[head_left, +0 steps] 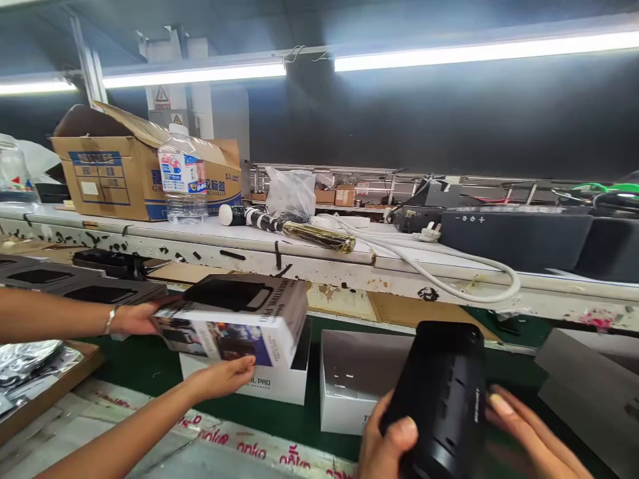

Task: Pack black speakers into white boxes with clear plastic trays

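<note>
Black cylindrical fabric-covered speaker [442, 399] sits nearest the lens, gripped between both of the wearer's hands, its long axis running upward and away from the body. Left hand [387, 442] wraps the lower left side, thumb across the front; right hand [529, 432] presses flat along the right flank, fingers extended. An open white cardboard box [352, 382] lies on the green conveyor belt [150, 362] just left of and beyond the speaker, nearer the left hand. Farther left, a co-worker's two hands [224, 376] hold a printed retail carton [234, 322] above another white box [279, 386].
</note>
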{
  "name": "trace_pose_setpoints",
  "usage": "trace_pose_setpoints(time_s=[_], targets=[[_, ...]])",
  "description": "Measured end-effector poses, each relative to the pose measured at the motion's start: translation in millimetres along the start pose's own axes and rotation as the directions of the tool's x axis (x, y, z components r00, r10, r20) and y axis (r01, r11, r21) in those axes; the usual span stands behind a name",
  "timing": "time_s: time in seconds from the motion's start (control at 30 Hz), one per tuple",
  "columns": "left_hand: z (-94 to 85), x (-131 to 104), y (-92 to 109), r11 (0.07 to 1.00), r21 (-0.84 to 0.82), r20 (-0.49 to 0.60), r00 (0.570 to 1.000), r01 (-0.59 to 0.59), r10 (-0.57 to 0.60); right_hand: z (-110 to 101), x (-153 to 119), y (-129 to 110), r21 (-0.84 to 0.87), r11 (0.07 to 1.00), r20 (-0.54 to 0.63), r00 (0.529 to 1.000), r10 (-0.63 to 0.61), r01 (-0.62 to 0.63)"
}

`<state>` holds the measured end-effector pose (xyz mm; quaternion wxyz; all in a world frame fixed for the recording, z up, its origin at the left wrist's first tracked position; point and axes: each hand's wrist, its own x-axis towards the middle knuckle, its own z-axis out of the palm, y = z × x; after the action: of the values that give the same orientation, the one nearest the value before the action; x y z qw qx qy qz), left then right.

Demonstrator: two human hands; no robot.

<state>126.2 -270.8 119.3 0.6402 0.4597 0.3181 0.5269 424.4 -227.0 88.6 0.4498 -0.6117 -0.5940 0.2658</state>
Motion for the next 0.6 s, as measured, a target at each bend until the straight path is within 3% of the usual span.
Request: trace_pose_setpoints(time_s=[0.03, 0.07, 0.13, 0.17, 0.2, 0.27, 0.3, 0.37, 0.5, 0.6], targets=[[-30.5, -8.0, 23.8, 0.996, 0.087, 0.015, 0.999, 0.032, -0.033, -5.7, 2.9, -6.2, -0.13, 0.976, -0.075, 0.98, -0.185, 0.174], [-62.2, -15.6, 46.1, 0.994, 0.108, -0.001, 0.999, 0.032, -0.032, -10.9, 6.4, -15.1, -0.292, 0.882, -0.078, 0.911, -0.406, 0.369], [-119.3, -24.5, 78.5, 0.987, 0.153, -0.002, 0.998, 0.055, -0.055, -15.8, 11.9, -39.0, -0.522, 0.499, 0.159, 0.654, -0.74, 0.692], [-140.3, -24.4, 86.4, 0.957, 0.277, 0.079, 0.99, 0.09, -0.116, -15.2, 13.4, -52.0, -0.549, 0.311, 0.3, 0.53, -0.793, 0.776], [-154.7, -21.2, 88.5, 0.929, 0.369, 0.089, 0.993, 0.034, -0.072, -12.7, 14.1, -64.0, -0.546, 0.176, 0.411, 0.445, -0.796, 0.819], [-164.2, -7.6, 79.4, 0.833, 0.542, 0.146, 0.989, -0.113, 0.039, -5.2, 14.8, -80.7, -0.507, 0.071, 0.532, 0.377, -0.758, 0.859], [-162.0, 1.0, 71.3, 0.787, 0.588, 0.162, 0.98, -0.188, 0.114, -1.4, 16.0, -84.7, -0.488, 0.078, 0.557, 0.379, -0.739, 0.869], [-152.1, 17.7, 55.5, 0.735, 0.626, 0.195, 0.965, -0.261, 0.176, 4.3, 22.7, -85.3, -0.481, 0.154, 0.573, 0.442, -0.69, 0.863], [-145.2, 33.7, 46.1, 0.717, 0.662, 0.161, 0.976, -0.217, 0.147, 13.3, 58.6, -81.1, -0.601, 0.334, 0.488, 0.665, -0.566, 0.726], [-161.0, 27.3, 53.0, 0.579, 0.801, 0.087, 0.987, -0.15, 0.135, 29.4, 92.8, -87.6, -0.682, 0.398, 0.469, 0.784, -0.406, 0.614]])
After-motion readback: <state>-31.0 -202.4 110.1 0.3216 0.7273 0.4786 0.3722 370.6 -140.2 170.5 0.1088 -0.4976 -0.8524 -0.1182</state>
